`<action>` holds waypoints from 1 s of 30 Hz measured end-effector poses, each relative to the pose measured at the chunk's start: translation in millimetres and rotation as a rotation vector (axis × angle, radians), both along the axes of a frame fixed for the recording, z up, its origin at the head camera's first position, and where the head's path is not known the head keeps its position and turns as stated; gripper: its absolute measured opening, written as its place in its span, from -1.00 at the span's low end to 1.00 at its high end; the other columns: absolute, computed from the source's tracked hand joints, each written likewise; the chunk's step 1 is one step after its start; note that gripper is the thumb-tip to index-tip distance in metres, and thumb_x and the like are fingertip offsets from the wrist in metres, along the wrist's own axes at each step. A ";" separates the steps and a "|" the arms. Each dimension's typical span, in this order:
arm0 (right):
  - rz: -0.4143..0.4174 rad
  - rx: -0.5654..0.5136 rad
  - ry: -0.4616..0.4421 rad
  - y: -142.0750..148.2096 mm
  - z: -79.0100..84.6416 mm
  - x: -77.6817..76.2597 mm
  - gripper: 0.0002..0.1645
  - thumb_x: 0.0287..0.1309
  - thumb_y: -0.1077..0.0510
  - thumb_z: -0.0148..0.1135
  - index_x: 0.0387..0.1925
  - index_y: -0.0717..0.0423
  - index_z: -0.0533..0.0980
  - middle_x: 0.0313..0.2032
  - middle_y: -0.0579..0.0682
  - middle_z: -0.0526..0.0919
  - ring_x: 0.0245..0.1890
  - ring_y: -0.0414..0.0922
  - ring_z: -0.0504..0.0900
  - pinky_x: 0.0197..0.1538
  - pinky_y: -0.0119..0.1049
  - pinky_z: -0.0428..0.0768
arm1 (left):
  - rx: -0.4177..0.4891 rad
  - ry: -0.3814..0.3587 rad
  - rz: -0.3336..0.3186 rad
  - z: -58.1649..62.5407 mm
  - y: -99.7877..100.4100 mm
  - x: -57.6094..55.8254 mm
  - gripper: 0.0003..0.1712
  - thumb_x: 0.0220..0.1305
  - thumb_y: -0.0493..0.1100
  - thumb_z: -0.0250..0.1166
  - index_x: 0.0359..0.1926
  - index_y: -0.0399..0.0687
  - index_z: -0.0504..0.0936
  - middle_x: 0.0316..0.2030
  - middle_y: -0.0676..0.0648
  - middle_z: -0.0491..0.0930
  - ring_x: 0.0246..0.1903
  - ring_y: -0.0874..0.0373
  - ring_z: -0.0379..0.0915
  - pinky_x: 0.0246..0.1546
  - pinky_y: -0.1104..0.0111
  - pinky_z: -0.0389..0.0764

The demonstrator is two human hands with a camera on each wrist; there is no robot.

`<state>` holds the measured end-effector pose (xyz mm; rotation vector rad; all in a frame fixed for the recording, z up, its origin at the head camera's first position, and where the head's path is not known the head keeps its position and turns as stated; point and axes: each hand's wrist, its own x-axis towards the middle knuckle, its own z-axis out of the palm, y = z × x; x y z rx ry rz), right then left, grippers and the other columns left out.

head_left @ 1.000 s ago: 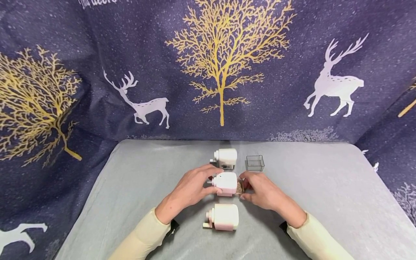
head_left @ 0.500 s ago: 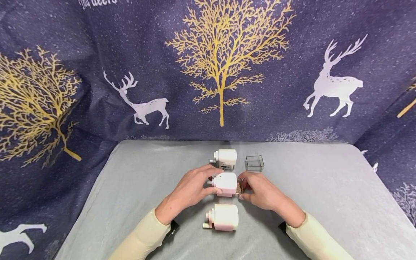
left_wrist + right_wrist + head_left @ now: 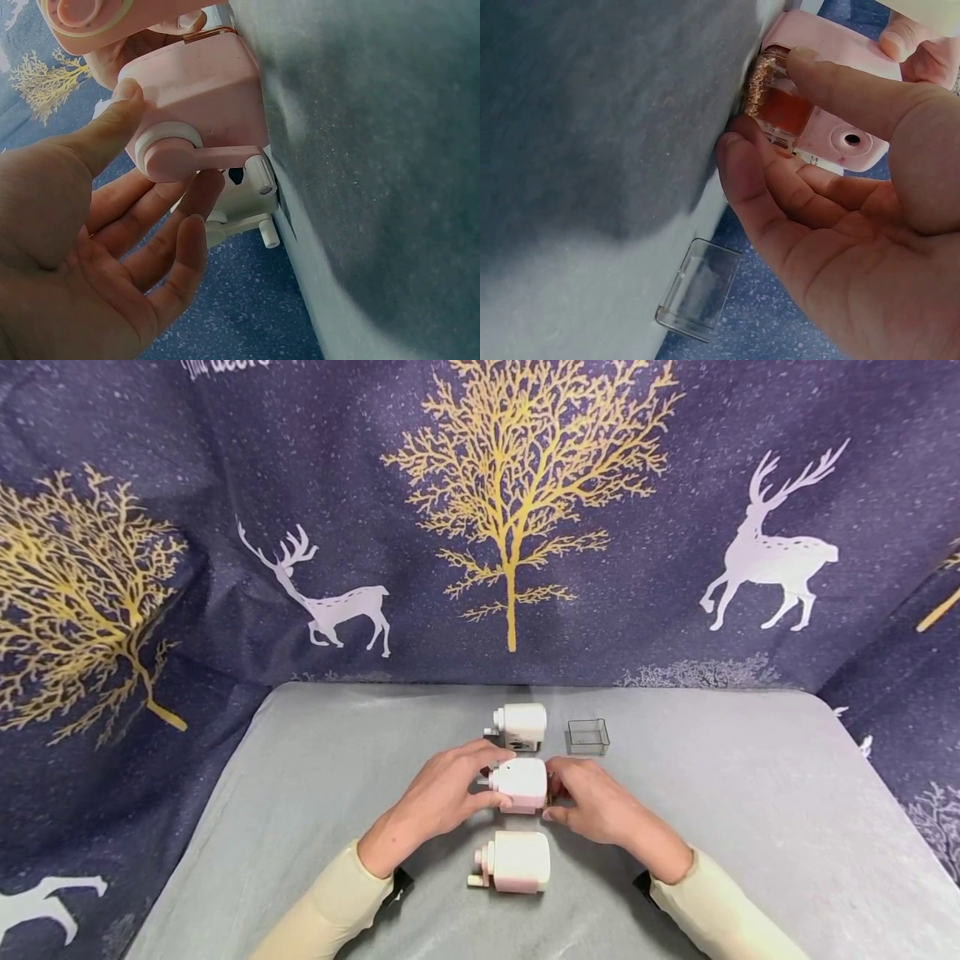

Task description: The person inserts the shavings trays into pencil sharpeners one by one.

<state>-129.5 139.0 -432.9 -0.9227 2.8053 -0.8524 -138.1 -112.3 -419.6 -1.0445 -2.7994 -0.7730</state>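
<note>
My left hand grips the middle of three crank pencil sharpeners, a pink-and-white one, thumb on its near side and fingers on the far side. In the left wrist view its crank points toward the table. Opposite, my right hand pinches the sides of a clear shavings drawer between thumb and fingers. Brown shavings lie in that drawer, which sits mostly inside the pink sharpener's end, below a round pencil hole.
A white sharpener stands behind, and another pink-and-cream sharpener in front, both with cranks to the left. A loose clear drawer rests at the back right on the grey tabletop. A dark printed cloth hangs behind.
My right hand has moved slightly left, sliding the shavings drawer further into the pink sharpener; the shavings seen between them earlier are now mostly hidden in the head view. The left hand stays put.
</note>
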 end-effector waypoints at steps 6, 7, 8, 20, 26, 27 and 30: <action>0.010 -0.004 0.006 -1.3 -0.9 -1.9 -0.65 -0.12 0.15 0.52 -0.37 0.05 0.46 -0.46 -0.09 0.53 -0.46 -0.14 0.48 -0.42 -0.34 0.49 | 0.000 0.008 0.002 -0.7 0.2 -0.2 -0.27 0.08 0.24 0.36 0.27 0.13 0.51 0.06 0.19 0.51 0.01 0.29 0.45 0.03 0.27 0.52; 0.009 -0.002 0.007 -1.5 -0.9 -2.1 -0.64 -0.12 0.15 0.53 -0.38 0.05 0.46 -0.46 -0.10 0.53 -0.47 -0.14 0.48 -0.43 -0.34 0.49 | -0.001 0.008 0.002 -0.7 0.3 -0.2 -0.27 0.08 0.24 0.36 0.27 0.13 0.51 0.06 0.19 0.52 0.01 0.29 0.45 0.03 0.28 0.52; 0.008 -0.002 0.004 -1.7 -0.8 -2.2 -0.64 -0.12 0.15 0.53 -0.38 0.05 0.46 -0.47 -0.10 0.53 -0.47 -0.14 0.48 -0.43 -0.34 0.49 | 0.000 0.011 0.002 -0.8 0.4 -0.3 -0.27 0.08 0.24 0.36 0.27 0.13 0.52 0.06 0.19 0.52 0.01 0.29 0.46 0.02 0.28 0.52; -0.004 0.005 -0.030 -4.1 0.0 -2.9 -0.61 -0.14 0.13 0.54 -0.38 -0.05 0.43 -0.46 -0.15 0.55 -0.46 -0.18 0.50 -0.40 -0.32 0.51 | 0.000 0.018 0.000 0.0 0.2 0.6 -0.28 0.08 0.24 0.37 0.25 0.11 0.53 0.05 0.18 0.52 0.01 0.29 0.46 0.01 0.26 0.53; -0.007 0.000 -0.030 -6.1 -0.7 -4.6 -0.61 -0.16 0.14 0.55 -0.36 -0.06 0.45 -0.45 -0.13 0.57 -0.46 -0.16 0.52 -0.42 -0.34 0.51 | -0.002 0.024 0.003 0.5 0.0 1.2 -0.28 0.08 0.23 0.38 0.25 0.11 0.53 0.04 0.18 0.53 -0.01 0.29 0.46 0.00 0.27 0.53; -0.007 -0.001 -0.031 -6.6 -0.8 -4.9 -0.61 -0.16 0.14 0.55 -0.36 -0.06 0.45 -0.45 -0.13 0.57 -0.46 -0.16 0.52 -0.42 -0.34 0.51 | -0.004 0.026 0.004 0.6 0.0 1.2 -0.28 0.08 0.23 0.38 0.25 0.11 0.53 0.04 0.18 0.52 -0.01 0.29 0.46 0.00 0.27 0.53; -0.008 0.001 -0.035 -7.4 -0.7 -5.2 -0.61 -0.15 0.14 0.55 -0.35 -0.05 0.45 -0.45 -0.13 0.56 -0.46 -0.16 0.51 -0.44 -0.35 0.50 | -0.004 0.025 0.003 0.9 0.4 1.0 -0.28 0.08 0.22 0.38 0.25 0.12 0.53 0.04 0.18 0.52 -0.01 0.30 0.46 -0.01 0.28 0.54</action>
